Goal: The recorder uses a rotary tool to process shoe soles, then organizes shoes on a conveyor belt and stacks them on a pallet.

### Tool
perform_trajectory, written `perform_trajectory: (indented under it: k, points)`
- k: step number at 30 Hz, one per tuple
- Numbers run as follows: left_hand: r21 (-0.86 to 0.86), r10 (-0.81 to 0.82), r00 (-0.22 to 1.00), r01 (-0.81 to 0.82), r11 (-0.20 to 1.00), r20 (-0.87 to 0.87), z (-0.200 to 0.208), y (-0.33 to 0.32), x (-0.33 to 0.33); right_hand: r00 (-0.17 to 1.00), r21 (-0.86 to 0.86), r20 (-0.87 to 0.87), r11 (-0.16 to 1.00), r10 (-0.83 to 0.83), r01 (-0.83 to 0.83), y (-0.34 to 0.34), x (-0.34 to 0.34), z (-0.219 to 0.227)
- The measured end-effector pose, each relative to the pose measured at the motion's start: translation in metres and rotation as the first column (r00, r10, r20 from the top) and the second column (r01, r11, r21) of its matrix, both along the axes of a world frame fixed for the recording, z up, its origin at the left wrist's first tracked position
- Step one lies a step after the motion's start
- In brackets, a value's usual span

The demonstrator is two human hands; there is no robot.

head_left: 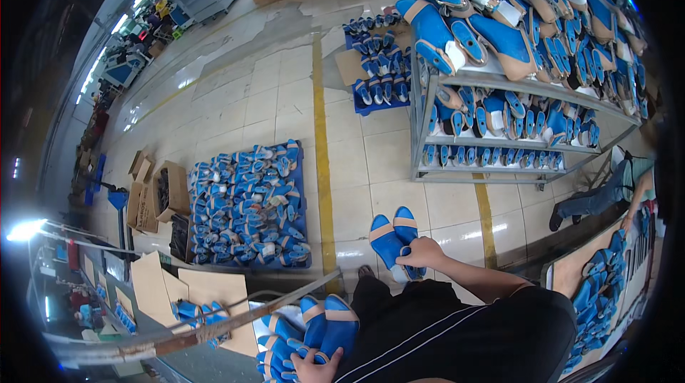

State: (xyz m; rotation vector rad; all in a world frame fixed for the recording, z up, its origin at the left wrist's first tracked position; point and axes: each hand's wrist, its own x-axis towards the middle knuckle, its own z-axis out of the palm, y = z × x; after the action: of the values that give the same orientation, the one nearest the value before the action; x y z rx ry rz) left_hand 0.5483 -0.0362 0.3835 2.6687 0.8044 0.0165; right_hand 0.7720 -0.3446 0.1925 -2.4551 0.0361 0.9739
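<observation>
My right hand [421,253] is closed round a pair of blue shoe lasts [389,238], each with a tan strap across it, held out over the floor in front of my body. At the lower edge, my left hand [315,366] has its fingers wrapped about the lower ends of two more strapped blue shoe lasts [338,326], which stand toes up. Several similar lasts lie beside and under that hand on a pale surface, partly hidden by it.
A curved metal rail [235,322] crosses in front of a worktable with cardboard sheets [214,284]. Ahead lies a pallet [305,190] heaped with blue lasts. A loaded metal rack [471,177] stands right; near it, another person [599,190] is beside a table of lasts.
</observation>
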Motion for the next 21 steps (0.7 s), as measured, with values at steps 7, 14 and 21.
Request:
perform_trajectory:
  k: [7, 14, 21]
  points:
    - [-0.041, -0.176, 0.984, 0.176, 0.984, 0.001, -0.046, 0.014, 0.198, 0.981, 0.038, -0.081, 0.982, -0.179, 0.182, -0.026, 0.136, -0.042]
    - [-0.102, -0.141, 0.959, 0.12, 0.988, -0.244, -0.074, 0.061, 0.475, 0.86, -0.01, -0.096, 0.865, -0.501, 0.502, 0.003, 0.337, -0.077]
    - [0.095, -0.241, 0.953, 0.262, 0.961, -0.183, -0.091, 0.082, 0.764, 0.752, 0.124, -0.032, 0.744, -0.658, 0.657, -0.022, 0.564, -0.074]
